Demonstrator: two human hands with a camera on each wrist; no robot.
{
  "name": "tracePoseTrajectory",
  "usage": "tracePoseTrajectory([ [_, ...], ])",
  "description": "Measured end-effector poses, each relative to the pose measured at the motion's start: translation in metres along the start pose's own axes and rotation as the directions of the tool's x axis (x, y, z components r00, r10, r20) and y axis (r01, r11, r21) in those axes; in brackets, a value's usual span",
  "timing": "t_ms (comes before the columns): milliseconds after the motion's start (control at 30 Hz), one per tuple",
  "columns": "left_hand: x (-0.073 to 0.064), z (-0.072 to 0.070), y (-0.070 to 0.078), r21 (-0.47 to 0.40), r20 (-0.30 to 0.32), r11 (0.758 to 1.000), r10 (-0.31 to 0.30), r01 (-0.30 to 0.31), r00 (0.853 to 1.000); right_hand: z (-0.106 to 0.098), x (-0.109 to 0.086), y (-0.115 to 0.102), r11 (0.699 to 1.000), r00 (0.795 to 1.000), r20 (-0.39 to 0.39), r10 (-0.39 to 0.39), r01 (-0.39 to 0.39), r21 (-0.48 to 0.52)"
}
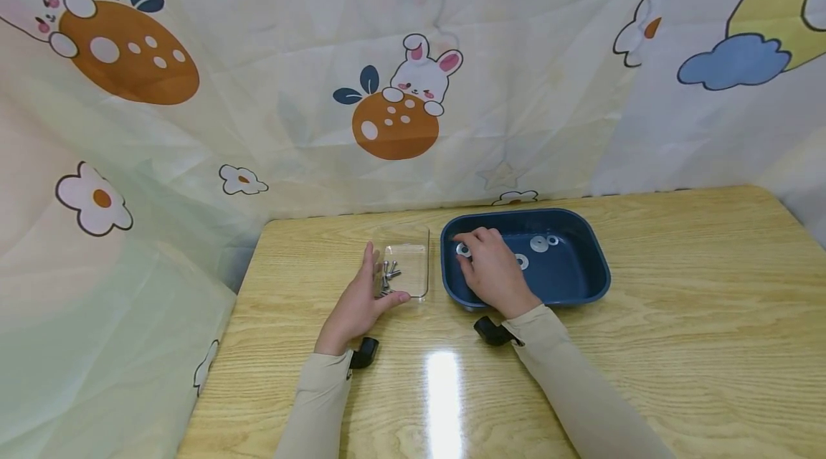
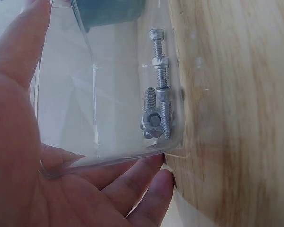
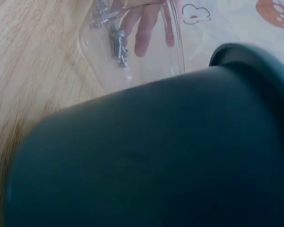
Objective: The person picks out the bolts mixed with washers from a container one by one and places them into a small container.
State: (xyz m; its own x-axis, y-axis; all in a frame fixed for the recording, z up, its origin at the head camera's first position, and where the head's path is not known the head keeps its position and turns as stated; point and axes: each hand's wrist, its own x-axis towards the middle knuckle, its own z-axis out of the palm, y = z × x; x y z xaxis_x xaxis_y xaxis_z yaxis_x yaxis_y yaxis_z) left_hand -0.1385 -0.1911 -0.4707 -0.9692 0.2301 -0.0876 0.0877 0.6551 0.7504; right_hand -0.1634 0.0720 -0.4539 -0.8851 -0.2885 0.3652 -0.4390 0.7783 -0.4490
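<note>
My left hand (image 1: 355, 305) holds a clear plastic box (image 1: 419, 269) at its left side, thumb along the near edge and fingers at the wall. Several silver socket head screws (image 2: 156, 94) lie inside that box. My right hand (image 1: 493, 265) reaches into a dark blue tray (image 1: 590, 283), index finger and thumb spread around a flat metal washer (image 1: 463, 249) near the left wall. Other washers (image 1: 538, 244) lie farther right on the tray floor. The tray's outer wall (image 3: 146, 156) fills most of the right wrist view and hides my right hand there.
The box and tray stand side by side near the back of a wooden table (image 1: 697, 315). Behind them hangs a printed cloth (image 1: 529, 86) with rabbits and flowers. Black wrist mounts (image 1: 493, 331) sit at both cuffs.
</note>
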Motion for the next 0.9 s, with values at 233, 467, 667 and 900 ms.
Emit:
tracePoseTrajectory([
  [233,0.0003,0.0000,0.0002,0.004,-0.003,1.000,-0.009,0.009,1.000,0.0014,0.0011,0.0038,0.999,0.999,0.016,0.047,-0.047,-0.014],
  [467,0.0012,-0.0002,0.0006,-0.005,0.000,1.000,-0.006,0.006,1.000,0.0017,0.0009,0.0063,0.996,0.997,0.020,0.075,-0.074,-0.051],
  [667,0.0004,-0.0005,0.0005,-0.001,-0.004,1.000,0.000,0.000,1.000,0.0023,0.0000,0.0073,0.989,0.988,0.091,0.121,-0.113,-0.090],
  [900,0.0000,-0.0001,0.0008,0.001,-0.007,1.000,-0.007,0.007,1.000,0.0018,-0.0006,0.0067,0.980,0.965,0.177,0.194,-0.180,-0.090],
])
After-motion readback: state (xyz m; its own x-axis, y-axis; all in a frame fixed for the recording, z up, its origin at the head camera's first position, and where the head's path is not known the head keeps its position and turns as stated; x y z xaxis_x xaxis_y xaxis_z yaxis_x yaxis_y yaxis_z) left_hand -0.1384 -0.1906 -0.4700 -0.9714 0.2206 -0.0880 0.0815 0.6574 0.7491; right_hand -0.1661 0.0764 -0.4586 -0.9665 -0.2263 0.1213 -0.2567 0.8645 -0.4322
